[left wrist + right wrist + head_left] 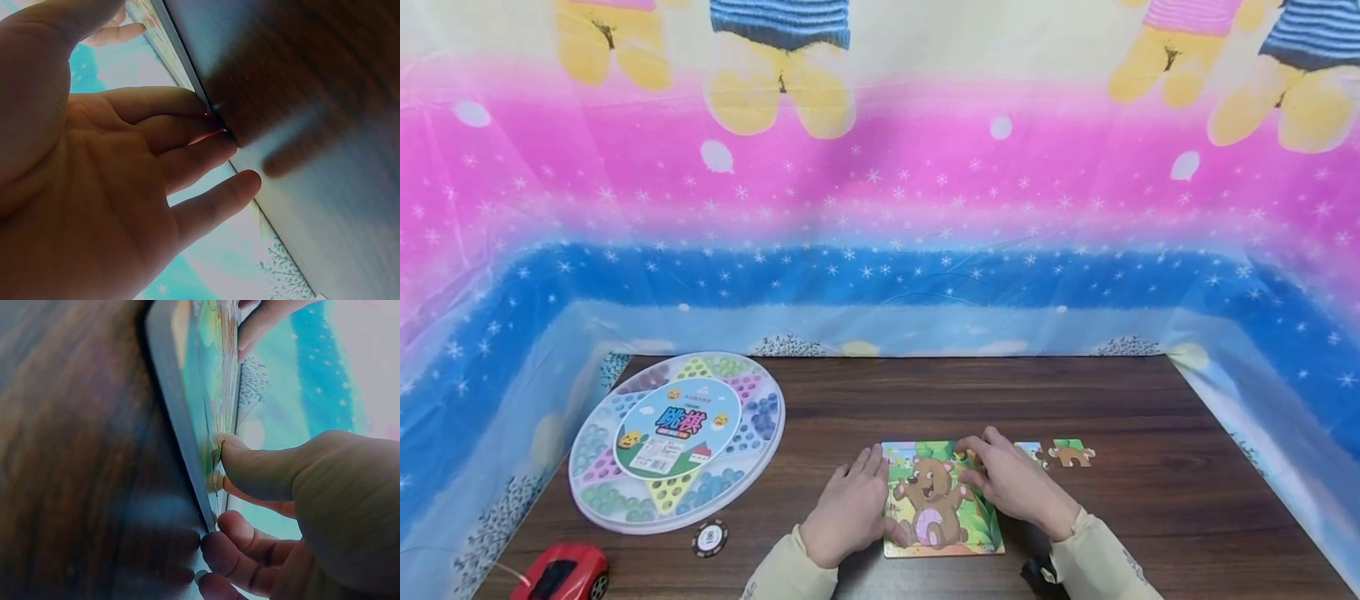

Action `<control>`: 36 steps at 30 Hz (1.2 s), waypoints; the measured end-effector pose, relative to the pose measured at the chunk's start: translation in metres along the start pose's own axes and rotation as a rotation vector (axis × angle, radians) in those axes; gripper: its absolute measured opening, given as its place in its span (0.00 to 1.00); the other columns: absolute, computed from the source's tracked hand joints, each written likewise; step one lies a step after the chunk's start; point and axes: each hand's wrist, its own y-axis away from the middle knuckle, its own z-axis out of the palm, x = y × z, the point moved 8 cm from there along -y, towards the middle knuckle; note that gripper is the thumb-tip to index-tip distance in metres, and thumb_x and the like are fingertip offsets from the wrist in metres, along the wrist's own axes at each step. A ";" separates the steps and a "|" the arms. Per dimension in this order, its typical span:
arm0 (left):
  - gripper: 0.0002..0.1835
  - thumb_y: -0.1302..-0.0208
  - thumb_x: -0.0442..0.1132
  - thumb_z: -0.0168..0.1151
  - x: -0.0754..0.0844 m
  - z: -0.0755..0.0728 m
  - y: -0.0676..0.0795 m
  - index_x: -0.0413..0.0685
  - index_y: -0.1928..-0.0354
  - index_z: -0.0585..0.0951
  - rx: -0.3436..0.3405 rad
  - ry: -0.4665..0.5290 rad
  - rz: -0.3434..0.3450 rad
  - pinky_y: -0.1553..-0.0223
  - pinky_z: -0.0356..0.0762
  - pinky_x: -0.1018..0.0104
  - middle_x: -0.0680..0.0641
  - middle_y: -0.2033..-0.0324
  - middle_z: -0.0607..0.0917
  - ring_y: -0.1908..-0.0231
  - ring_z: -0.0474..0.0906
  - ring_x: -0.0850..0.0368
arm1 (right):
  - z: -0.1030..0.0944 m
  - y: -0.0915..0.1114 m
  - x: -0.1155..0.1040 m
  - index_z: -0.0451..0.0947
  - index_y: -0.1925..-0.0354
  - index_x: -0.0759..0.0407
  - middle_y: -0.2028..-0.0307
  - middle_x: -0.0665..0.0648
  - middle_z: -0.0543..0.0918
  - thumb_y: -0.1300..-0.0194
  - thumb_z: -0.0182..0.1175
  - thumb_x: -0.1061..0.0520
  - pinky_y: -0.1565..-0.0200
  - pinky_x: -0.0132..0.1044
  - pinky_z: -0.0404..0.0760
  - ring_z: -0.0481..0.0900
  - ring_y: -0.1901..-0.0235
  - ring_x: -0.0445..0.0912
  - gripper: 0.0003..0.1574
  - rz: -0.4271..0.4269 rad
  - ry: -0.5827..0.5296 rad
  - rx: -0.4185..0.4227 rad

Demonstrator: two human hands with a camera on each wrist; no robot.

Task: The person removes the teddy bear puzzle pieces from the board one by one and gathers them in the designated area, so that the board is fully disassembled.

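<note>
A bear jigsaw puzzle (931, 508) lies in its tray on the dark wooden table. My left hand (852, 506) rests along the puzzle's left edge, fingers extended, with the thumb over the lower left corner. In the left wrist view, the fingertips (247, 182) reach the tray's side. My right hand (1018, 485) is over the upper right part, where thumb and index finger pinch a puzzle piece (216, 455) at the picture's surface. Its other fingers are bent beside the tray's edge. Just beyond this hand lies a loose brown-and-green puzzle piece (1072, 452), with another piece (1030, 448) partly hidden.
A round Chinese checkers box (752, 467) with marbles sits at the left. Near it are a poker chip (710, 538) and a red toy car (567, 573). Something small and black (1037, 573) lies by the right sleeve. A printed cloth (880, 275) hangs around the table.
</note>
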 end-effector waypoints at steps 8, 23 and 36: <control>0.57 0.61 0.68 0.71 0.000 0.000 0.000 0.31 0.35 0.70 0.012 -0.004 0.005 0.42 0.70 0.46 0.34 0.34 0.68 0.34 0.65 0.41 | -0.001 0.000 0.000 0.76 0.44 0.54 0.67 0.50 0.69 0.32 0.61 0.51 0.77 0.32 0.67 0.64 0.77 0.40 0.20 0.000 0.038 0.026; 0.57 0.61 0.68 0.71 0.000 0.001 0.001 0.31 0.36 0.71 0.023 -0.013 0.004 0.42 0.70 0.46 0.34 0.34 0.69 0.34 0.65 0.42 | -0.002 0.001 0.000 0.76 0.45 0.54 0.69 0.50 0.68 0.32 0.61 0.49 0.78 0.33 0.65 0.63 0.79 0.41 0.20 0.013 0.049 0.032; 0.56 0.62 0.67 0.71 0.001 -0.001 0.001 0.31 0.37 0.72 0.037 -0.008 0.012 0.42 0.70 0.45 0.33 0.34 0.69 0.34 0.66 0.41 | -0.003 0.002 0.000 0.75 0.41 0.55 0.67 0.51 0.70 0.36 0.64 0.49 0.77 0.35 0.66 0.64 0.77 0.42 0.26 0.023 0.038 -0.033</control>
